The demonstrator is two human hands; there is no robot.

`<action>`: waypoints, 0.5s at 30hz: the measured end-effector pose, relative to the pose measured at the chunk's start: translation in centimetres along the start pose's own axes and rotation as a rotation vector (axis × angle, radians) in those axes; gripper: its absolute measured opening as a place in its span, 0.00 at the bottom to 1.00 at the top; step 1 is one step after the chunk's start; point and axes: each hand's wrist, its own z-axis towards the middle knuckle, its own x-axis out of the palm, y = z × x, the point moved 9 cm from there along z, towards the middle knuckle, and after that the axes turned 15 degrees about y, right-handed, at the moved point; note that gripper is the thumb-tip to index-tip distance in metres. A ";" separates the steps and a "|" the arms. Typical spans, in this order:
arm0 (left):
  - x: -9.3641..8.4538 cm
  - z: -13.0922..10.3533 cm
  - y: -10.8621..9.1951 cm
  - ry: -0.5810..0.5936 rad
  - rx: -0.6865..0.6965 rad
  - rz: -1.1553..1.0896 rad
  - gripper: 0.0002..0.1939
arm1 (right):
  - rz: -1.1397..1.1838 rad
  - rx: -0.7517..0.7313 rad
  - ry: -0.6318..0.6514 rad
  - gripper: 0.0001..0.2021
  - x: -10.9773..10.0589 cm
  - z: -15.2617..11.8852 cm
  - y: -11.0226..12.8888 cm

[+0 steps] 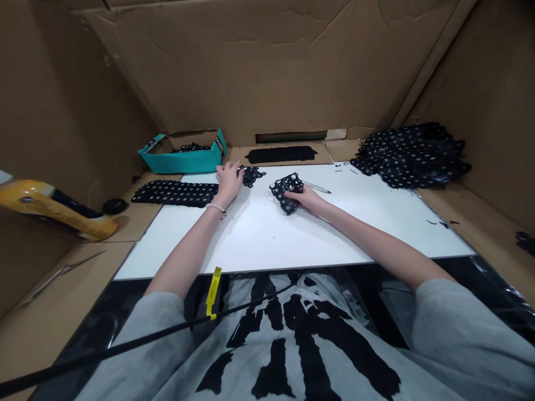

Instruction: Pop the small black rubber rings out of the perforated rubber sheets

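Observation:
My right hand [307, 199] is closed on a small black perforated sheet [286, 192], raised at a tilt over the white board [267, 239]. Its thumb lies across the near face of the sheet. My left hand [228, 181] rests at the back left of the board, palm down, with bent fingers a little apart. Just right of its fingertips is a small heap of black ring-like pieces [253, 176]. A long black perforated strip [178, 192] lies to the left, its right end reaching my left hand. Beside the right hand a slim pen-like tool [318, 187] lies on the board.
A teal box [181, 161] with black pieces inside stands at the back left. A flat black strip [282, 154] lies behind the board; a large black perforated pile [412, 156] sits back right. At left are a yellow bottle [54, 209] and tweezers [62, 271]. Cardboard walls [267, 72] surround everything.

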 end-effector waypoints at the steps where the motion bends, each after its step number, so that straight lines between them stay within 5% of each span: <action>1: 0.1 -0.2 -2.0 0.040 0.114 -0.036 0.21 | 0.012 -0.005 -0.008 0.19 0.0 0.0 0.0; 4: 1.6 -1.7 -7.9 0.237 0.454 -0.114 0.16 | 0.017 -0.020 -0.030 0.20 -0.2 0.0 0.1; 7: 2.9 -3.2 -10.9 0.310 0.565 -0.151 0.15 | -0.011 -0.021 -0.031 0.21 -0.4 0.1 0.1; 11: 4.8 -3.0 -10.5 0.396 0.449 -0.333 0.12 | -0.041 -0.048 -0.003 0.20 -0.2 0.0 0.5; 15: 5.4 -0.9 -6.7 0.426 0.212 -0.613 0.12 | -0.054 -0.035 0.019 0.22 0.2 -0.1 0.6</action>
